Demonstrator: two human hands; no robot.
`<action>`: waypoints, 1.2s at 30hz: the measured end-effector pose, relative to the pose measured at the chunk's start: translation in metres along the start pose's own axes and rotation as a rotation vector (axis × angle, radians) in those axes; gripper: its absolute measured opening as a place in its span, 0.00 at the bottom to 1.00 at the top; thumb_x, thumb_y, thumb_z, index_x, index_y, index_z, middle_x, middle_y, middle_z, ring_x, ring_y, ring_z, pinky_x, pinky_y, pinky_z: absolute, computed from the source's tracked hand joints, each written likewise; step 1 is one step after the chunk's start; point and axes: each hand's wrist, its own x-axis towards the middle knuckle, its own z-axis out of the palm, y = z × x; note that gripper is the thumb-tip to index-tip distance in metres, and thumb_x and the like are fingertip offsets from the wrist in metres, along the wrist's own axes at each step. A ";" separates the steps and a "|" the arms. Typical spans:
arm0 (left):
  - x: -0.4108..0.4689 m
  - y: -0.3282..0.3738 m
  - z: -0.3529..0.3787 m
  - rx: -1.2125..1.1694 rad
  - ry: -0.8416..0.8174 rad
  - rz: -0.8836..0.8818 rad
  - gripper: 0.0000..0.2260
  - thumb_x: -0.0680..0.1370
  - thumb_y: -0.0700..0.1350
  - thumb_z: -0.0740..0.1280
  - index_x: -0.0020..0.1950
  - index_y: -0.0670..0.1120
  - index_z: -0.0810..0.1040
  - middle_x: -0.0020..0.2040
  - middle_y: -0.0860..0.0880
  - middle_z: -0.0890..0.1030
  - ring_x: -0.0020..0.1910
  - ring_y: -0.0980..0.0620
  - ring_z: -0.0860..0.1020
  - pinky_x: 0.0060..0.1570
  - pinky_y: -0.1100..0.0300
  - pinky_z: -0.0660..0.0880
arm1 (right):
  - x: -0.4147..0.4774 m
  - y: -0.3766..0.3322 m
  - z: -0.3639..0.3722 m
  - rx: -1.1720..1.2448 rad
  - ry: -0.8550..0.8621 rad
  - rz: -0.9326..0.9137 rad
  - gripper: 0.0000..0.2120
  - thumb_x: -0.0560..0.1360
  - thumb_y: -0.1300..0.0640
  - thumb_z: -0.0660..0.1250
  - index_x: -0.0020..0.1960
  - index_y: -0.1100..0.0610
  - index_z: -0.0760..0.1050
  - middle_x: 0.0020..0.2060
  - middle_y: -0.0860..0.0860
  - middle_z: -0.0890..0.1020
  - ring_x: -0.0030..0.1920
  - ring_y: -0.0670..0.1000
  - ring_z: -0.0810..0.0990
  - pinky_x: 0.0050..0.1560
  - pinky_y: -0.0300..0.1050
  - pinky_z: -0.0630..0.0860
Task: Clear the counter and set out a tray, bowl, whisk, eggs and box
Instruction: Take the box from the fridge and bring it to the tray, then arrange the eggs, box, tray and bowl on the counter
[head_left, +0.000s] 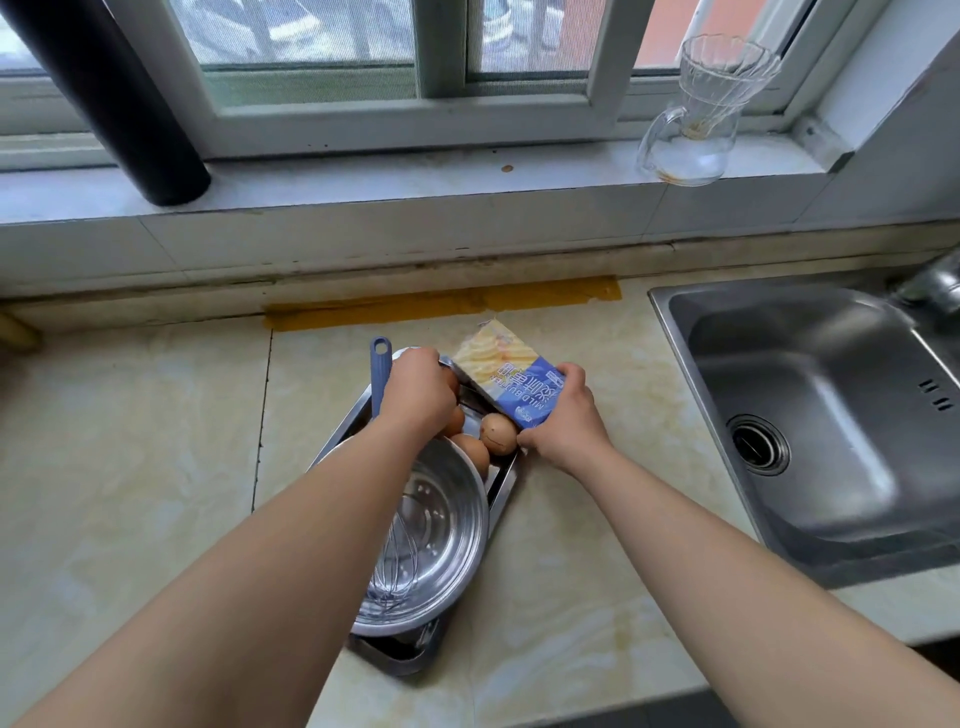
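Your left hand (415, 384) gripped the tray's (501, 493) far rim while your right hand (563, 421) pinched the butter box (511, 382), tilted over the eggs (497, 434). The box looked light and stiff; hold its edges. Eggs are fragile. The bowl (441, 540) held the whisk (384, 561), near the sink (810, 415).

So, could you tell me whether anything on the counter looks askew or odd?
Yes: the butter box is tilted, leaning over the tray edge in the right hand, and one egg has dark marks on its shell.
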 end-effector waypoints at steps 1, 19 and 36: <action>-0.001 -0.002 0.000 -0.025 0.007 -0.007 0.15 0.74 0.34 0.63 0.60 0.38 0.76 0.46 0.44 0.75 0.46 0.45 0.74 0.43 0.56 0.70 | -0.001 0.000 0.000 -0.006 -0.009 0.000 0.44 0.63 0.64 0.76 0.71 0.56 0.55 0.67 0.57 0.67 0.63 0.56 0.72 0.54 0.40 0.69; -0.055 -0.023 -0.010 -0.329 0.210 -0.042 0.10 0.78 0.35 0.60 0.53 0.44 0.80 0.46 0.46 0.78 0.44 0.48 0.73 0.40 0.61 0.67 | -0.029 -0.011 0.010 -0.101 -0.151 -0.022 0.51 0.67 0.64 0.73 0.77 0.56 0.42 0.70 0.56 0.61 0.67 0.58 0.69 0.59 0.46 0.70; -0.141 -0.110 -0.025 -0.309 0.390 -0.320 0.17 0.76 0.38 0.62 0.64 0.41 0.76 0.61 0.41 0.79 0.60 0.42 0.76 0.59 0.56 0.71 | -0.100 -0.021 0.020 -0.209 -0.190 -0.122 0.03 0.72 0.64 0.64 0.45 0.60 0.74 0.41 0.55 0.75 0.43 0.55 0.71 0.40 0.40 0.66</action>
